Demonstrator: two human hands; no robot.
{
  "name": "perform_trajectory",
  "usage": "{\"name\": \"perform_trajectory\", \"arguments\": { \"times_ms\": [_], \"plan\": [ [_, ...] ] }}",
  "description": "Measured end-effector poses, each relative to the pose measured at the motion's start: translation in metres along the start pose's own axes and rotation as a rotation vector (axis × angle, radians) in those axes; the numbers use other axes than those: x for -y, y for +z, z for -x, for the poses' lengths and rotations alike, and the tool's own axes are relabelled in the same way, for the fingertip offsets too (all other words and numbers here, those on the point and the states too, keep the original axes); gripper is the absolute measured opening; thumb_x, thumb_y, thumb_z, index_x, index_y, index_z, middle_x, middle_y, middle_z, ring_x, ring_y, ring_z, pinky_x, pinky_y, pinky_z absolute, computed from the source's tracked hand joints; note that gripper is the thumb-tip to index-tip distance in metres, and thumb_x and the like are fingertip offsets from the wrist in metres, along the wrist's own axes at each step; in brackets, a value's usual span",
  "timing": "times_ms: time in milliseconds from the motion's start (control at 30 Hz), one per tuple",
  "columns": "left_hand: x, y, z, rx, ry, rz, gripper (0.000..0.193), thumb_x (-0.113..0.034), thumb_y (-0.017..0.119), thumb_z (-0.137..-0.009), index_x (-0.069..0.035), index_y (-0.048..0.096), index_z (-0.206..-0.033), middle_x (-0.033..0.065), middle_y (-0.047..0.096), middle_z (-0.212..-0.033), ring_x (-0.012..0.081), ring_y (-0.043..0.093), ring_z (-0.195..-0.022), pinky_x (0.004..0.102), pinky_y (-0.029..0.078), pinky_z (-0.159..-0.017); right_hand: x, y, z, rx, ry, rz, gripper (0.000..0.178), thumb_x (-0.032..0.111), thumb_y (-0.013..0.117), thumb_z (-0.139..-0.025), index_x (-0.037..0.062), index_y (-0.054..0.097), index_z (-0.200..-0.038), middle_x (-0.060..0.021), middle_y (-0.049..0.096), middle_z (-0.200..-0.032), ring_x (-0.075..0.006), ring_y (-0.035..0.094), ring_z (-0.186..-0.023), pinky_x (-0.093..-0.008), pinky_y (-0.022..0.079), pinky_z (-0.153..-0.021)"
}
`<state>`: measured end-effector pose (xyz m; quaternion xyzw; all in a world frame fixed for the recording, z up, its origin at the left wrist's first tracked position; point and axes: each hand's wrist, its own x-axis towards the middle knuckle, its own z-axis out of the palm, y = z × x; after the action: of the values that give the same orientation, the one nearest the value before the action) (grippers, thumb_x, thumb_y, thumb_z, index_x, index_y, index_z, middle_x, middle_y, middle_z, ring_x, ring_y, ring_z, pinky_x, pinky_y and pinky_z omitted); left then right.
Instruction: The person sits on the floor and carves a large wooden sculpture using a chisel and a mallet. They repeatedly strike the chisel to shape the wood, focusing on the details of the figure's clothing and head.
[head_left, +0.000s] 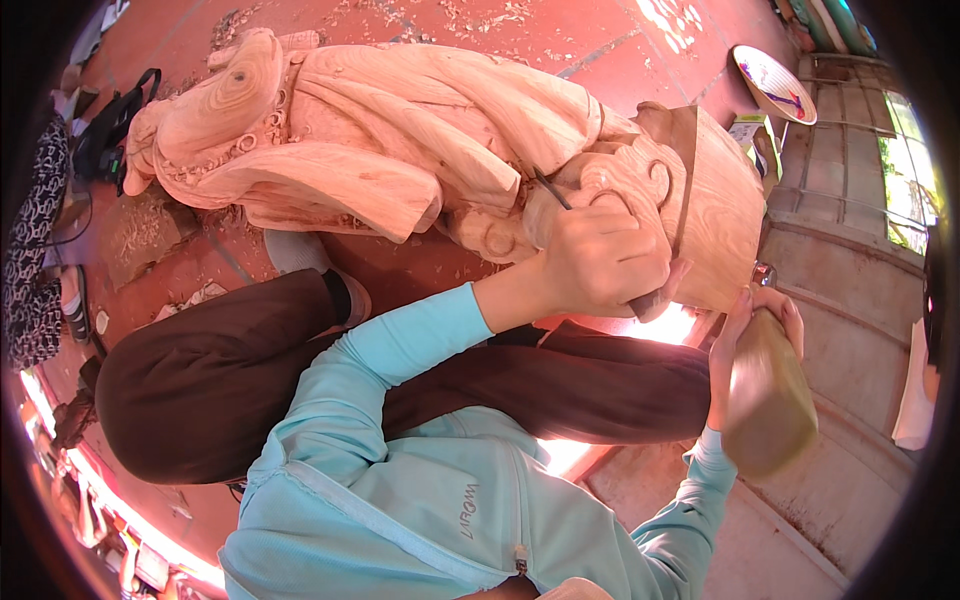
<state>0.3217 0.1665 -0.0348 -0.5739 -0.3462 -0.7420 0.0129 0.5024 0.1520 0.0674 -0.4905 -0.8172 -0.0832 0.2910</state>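
A large carved wooden statue (400,130) lies on its side in front of me, with flowing robe folds, curls and a plain block base at its right end. My left hand (608,255) is closed around a chisel (552,190). The dark chisel blade points up and left, its tip at the carved folds near the base. Part of its handle shows below my fist. To the right, my right hand (732,335) grips a wooden mallet (770,400), whose thick, worn yellowish-green head is beside the base and slightly blurred. My fingers partly hide the mallet's handle.
Wood shavings lie over the red tiled floor (640,60). A conical hat (775,82) and a box (757,145) stand beyond the base. At far left are a black bag (115,130) and a person's patterned clothing (38,220). My bent legs (230,370) are close below the statue.
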Motion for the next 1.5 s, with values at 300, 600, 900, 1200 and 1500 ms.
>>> {"name": "perform_trajectory", "arguments": {
  "times_ms": [300, 600, 900, 1200, 1500],
  "plan": [
    [0.011, -0.004, 0.017, -0.001, 0.069, 0.07, 0.035, -0.007, 0.07, -0.06, -0.013, 0.037, -0.051, -0.0008, 0.03, -0.051, 0.0148, 0.034, -0.041, 0.0264, 0.024, -0.037, -0.011, 0.003, -0.008, 0.12, -0.344, 0.1, 0.026, -0.011, 0.065, -0.075, 0.0023, 0.051, -0.092, -0.0125, 0.058, -0.084, -0.026, 0.054, -0.072, -0.0345, 0.044, -0.066],
    [0.013, 0.004, 0.019, -0.057, 0.07, 0.016, 0.034, -0.008, 0.069, -0.06, -0.013, 0.036, -0.051, -0.0009, 0.029, -0.051, 0.0143, 0.032, -0.042, 0.0271, 0.025, -0.039, -0.007, 0.008, -0.014, 0.139, -0.497, 0.212, 0.028, -0.004, 0.057, -0.081, 0.0073, 0.048, -0.105, -0.0092, 0.054, -0.085, -0.0224, 0.053, -0.072, -0.0336, 0.043, -0.066],
    [0.011, 0.002, 0.016, -0.04, 0.013, -0.016, 0.034, -0.008, 0.07, -0.061, -0.014, 0.038, -0.051, -0.0006, 0.031, -0.051, 0.0142, 0.036, -0.045, 0.027, 0.026, -0.042, -0.01, -0.001, -0.01, 0.21, -0.504, 0.228, 0.034, -0.007, 0.065, -0.071, 0.002, 0.055, -0.103, -0.0092, 0.06, -0.097, -0.0257, 0.057, -0.082, -0.0355, 0.044, -0.074],
    [0.015, 0.003, 0.017, -0.02, 0.0, -0.025, 0.032, -0.01, 0.072, -0.063, -0.013, 0.041, -0.053, 0.0, 0.033, -0.052, 0.0148, 0.038, -0.045, 0.0282, 0.029, -0.04, -0.018, 0.007, -0.006, 0.005, -0.417, 0.034, 0.011, 0.0, 0.06, -0.083, 0.0033, 0.053, -0.091, -0.0082, 0.06, -0.089, -0.0215, 0.058, -0.079, -0.0303, 0.045, -0.07],
    [0.015, 0.004, 0.012, -0.026, -0.033, -0.031, 0.031, -0.008, 0.073, -0.063, -0.012, 0.043, -0.055, 0.0009, 0.038, -0.051, 0.0161, 0.04, -0.043, 0.0289, 0.031, -0.04, -0.004, -0.004, -0.002, 0.095, -0.047, 0.124, 0.009, 0.009, 0.057, -0.087, 0.0051, 0.056, -0.095, -0.0082, 0.058, -0.088, -0.0223, 0.055, -0.075, -0.0316, 0.041, -0.07]
  ]
}}
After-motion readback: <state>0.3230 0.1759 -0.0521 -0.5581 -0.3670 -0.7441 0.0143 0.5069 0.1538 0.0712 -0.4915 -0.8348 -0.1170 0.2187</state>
